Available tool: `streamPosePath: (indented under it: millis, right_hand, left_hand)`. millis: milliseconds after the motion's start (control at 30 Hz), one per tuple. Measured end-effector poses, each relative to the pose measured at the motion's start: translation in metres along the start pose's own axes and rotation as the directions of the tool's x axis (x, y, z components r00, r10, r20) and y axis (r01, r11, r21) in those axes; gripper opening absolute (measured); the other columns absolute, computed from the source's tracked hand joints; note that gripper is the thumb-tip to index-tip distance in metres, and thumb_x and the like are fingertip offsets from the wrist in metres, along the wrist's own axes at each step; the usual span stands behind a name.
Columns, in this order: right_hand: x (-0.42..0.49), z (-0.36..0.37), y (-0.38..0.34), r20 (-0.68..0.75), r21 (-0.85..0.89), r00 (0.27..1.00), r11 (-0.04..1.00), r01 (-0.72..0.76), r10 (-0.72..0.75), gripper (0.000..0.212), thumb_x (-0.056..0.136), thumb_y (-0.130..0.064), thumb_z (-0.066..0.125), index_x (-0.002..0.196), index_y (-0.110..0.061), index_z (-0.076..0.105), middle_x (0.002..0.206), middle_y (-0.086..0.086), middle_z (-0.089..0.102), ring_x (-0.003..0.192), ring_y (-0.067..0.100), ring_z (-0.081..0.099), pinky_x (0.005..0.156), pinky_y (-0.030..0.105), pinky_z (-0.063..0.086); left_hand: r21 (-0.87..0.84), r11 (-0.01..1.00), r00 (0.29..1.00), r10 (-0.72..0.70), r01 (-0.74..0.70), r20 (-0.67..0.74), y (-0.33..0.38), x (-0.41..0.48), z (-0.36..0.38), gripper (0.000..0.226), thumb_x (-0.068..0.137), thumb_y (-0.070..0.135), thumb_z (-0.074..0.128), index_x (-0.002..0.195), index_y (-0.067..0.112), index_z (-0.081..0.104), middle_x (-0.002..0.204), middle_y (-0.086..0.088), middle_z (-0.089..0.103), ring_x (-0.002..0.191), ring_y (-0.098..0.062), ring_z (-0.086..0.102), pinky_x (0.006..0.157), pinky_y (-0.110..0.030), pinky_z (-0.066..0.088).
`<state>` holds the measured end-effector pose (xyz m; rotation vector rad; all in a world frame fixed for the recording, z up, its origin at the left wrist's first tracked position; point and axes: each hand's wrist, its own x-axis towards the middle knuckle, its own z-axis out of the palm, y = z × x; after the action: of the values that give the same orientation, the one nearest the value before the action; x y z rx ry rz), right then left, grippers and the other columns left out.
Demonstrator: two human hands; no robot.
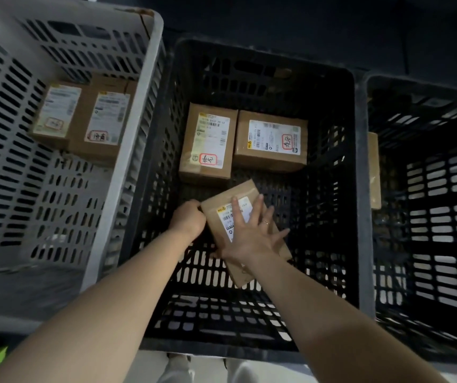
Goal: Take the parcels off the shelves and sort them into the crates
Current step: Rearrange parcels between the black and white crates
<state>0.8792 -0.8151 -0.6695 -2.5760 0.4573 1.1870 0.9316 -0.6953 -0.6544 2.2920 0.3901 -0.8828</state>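
Observation:
Inside the middle black crate (pixel 360 189) a brown cardboard parcel (pixel 235 196) with a white label lies tilted near the crate floor. My left hand (pixel 188 219) grips its left corner with curled fingers. My right hand (pixel 252 233) lies flat on top of it, fingers spread and straight over the label. Two more labelled parcels lie at the back of this crate: one (pixel 208 142) on the left, one (pixel 271 140) on the right.
A grey crate (pixel 139 106) at the left holds two labelled parcels (pixel 83 120) side by side. Another black crate (pixel 429 189) stands at the right, with a brown parcel edge (pixel 374 170) against its left wall. Pale trouser legs show at the bottom.

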Motion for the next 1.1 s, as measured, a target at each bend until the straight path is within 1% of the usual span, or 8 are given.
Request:
streamPosePath:
  millis: [133,233,300,367,533,767,967,1100]
  right_hand:
    - [0.002,0.004,-0.001,-0.078,0.037,0.997,0.999,0.010,-0.007,0.129,0.067,-0.057,0.077,0.141,-0.048,-0.029,0.150,0.013,-0.039,0.141,0.047,-0.021,0.105,0.076,0.000]
    - [-0.001,-0.002,0.011,-0.148,-0.133,0.979,0.984,0.121,-0.140,0.123,0.067,-0.058,0.074,0.145,-0.046,-0.021,0.157,0.005,-0.016,0.140,0.052,-0.009,0.110,0.069,0.004]
    - [-0.002,-0.011,0.021,-0.151,-0.297,0.957,0.934,0.197,-0.250,0.120,0.068,-0.062,0.071,0.147,-0.045,-0.018,0.158,0.003,-0.007,0.140,0.052,-0.004,0.110,0.066,0.005]
    - [0.000,-0.023,0.024,-0.126,-0.359,0.944,0.901,0.243,-0.304,0.119,0.067,-0.062,0.069,0.148,-0.044,-0.016,0.159,0.004,-0.003,0.140,0.052,0.000,0.111,0.065,0.006]
    - [0.006,-0.041,0.022,-0.083,-0.470,0.931,0.838,0.278,-0.355,0.117,0.067,-0.061,0.068,0.149,-0.044,-0.014,0.158,0.005,0.003,0.138,0.054,0.006,0.109,0.058,0.013]
    - [-0.002,-0.048,0.022,-0.046,-0.520,0.919,0.795,0.312,-0.391,0.117,0.068,-0.061,0.068,0.149,-0.043,-0.015,0.160,0.006,0.003,0.140,0.054,0.004,0.109,0.057,0.015]
    - [-0.012,-0.059,0.028,-0.034,-0.574,0.884,0.733,0.364,-0.466,0.119,0.066,-0.064,0.069,0.149,-0.042,-0.013,0.159,0.004,0.003,0.139,0.054,0.006,0.109,0.057,0.017]
    - [-0.016,-0.062,0.033,-0.024,-0.589,0.881,0.718,0.370,-0.473,0.119,0.066,-0.063,0.070,0.150,-0.041,-0.012,0.159,0.004,0.002,0.140,0.053,0.004,0.110,0.059,0.015]
  left_hand:
    - [-0.036,0.998,0.995,0.048,-0.045,0.091,0.002,0.007,-0.002,0.058,0.094,0.009,0.045,0.148,0.020,0.025,0.146,-0.012,0.039,0.132,-0.027,0.040,0.109,-0.039,0.034]
    - [-0.057,0.995,0.986,0.093,-0.086,0.141,0.005,0.006,0.000,0.051,0.097,0.016,0.045,0.146,0.019,0.030,0.147,-0.008,0.038,0.133,-0.024,0.038,0.108,-0.035,0.033]
    - [-0.085,0.993,0.986,0.094,-0.082,0.141,0.006,0.005,0.002,0.047,0.098,0.023,0.043,0.144,0.018,0.034,0.144,-0.010,0.042,0.129,-0.025,0.043,0.103,-0.035,0.036]
    - [-0.087,0.994,0.987,0.081,-0.069,0.136,0.007,0.002,0.005,0.046,0.099,0.027,0.041,0.143,0.017,0.035,0.140,-0.011,0.046,0.124,-0.027,0.047,0.099,-0.037,0.041]
    - [-0.108,0.992,0.978,0.090,-0.071,0.190,0.015,-0.002,0.007,0.043,0.097,0.021,0.045,0.139,0.016,0.039,0.127,-0.011,0.054,0.101,-0.022,0.053,0.086,-0.036,0.048]
    - [-0.142,0.990,0.981,0.020,0.008,0.193,0.016,-0.006,0.004,0.041,0.098,0.033,0.041,0.137,0.020,0.039,0.124,-0.010,0.056,0.102,-0.029,0.059,0.083,-0.042,0.052]
    - [-0.050,0.999,0.987,0.020,-0.012,0.158,0.018,-0.011,0.000,0.037,0.100,0.041,0.032,0.125,0.020,0.048,0.103,-0.004,0.058,0.080,-0.023,0.064,0.069,-0.035,0.051]
    - [-0.061,0.998,0.976,-0.019,0.033,0.219,0.020,-0.016,-0.001,0.038,0.100,0.037,0.034,0.130,0.018,0.047,0.118,-0.011,0.058,0.093,-0.028,0.062,0.082,-0.042,0.053]
